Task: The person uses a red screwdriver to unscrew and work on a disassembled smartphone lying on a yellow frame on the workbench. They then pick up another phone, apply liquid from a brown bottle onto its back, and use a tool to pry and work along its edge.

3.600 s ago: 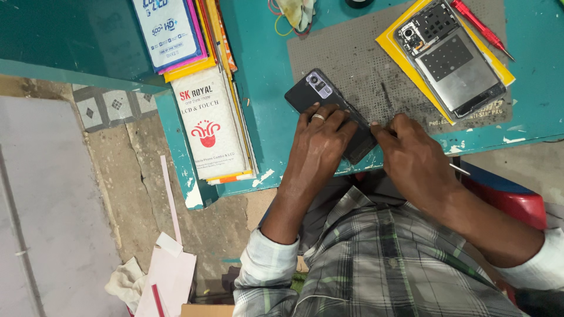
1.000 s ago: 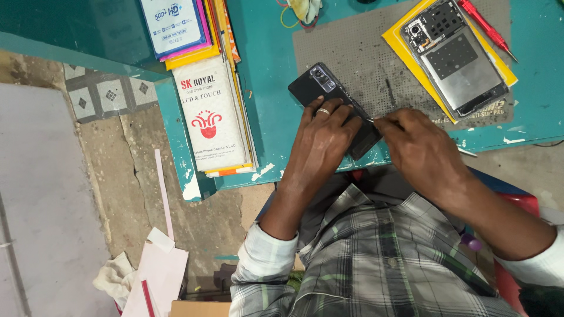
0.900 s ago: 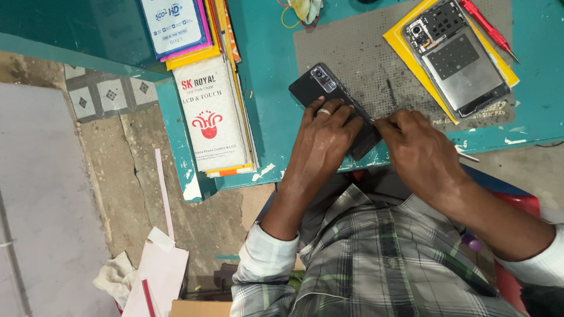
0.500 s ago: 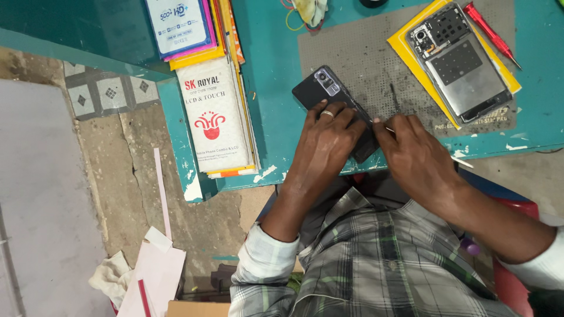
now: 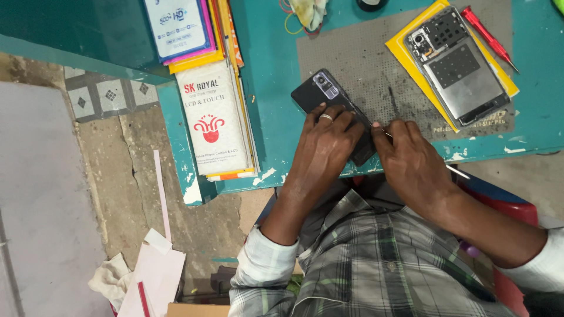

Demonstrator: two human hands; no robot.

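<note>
My left hand point(image 5: 329, 141) lies flat over the black phone point(image 5: 329, 100), fingers pressed together, pinning it face down on the grey work mat point(image 5: 352, 58) near the front edge of the teal bench point(image 5: 270, 76). The end with the camera block sticks out past my fingertips; the lower end is under my palm. My right hand point(image 5: 411, 158) pinches a thin metal tool point(image 5: 388, 135) between thumb and fingers, its tip at the phone's right edge, where the back meets the frame. The tool's other end shows past my wrist.

As I judge it, the work is early: the back cover is still seated on the phone, with no gap that I can see along the edge, so the prying is barely begun and the whole cover is left to lift.

Farther right on the mat, a second phone point(image 5: 458, 67) lies opened on a yellow sheet point(image 5: 399, 44), its inner plate and board bare, with a red screwdriver point(image 5: 487, 38) just beside it. Flat printed packages point(image 5: 211, 117) are stacked to my left.
</note>
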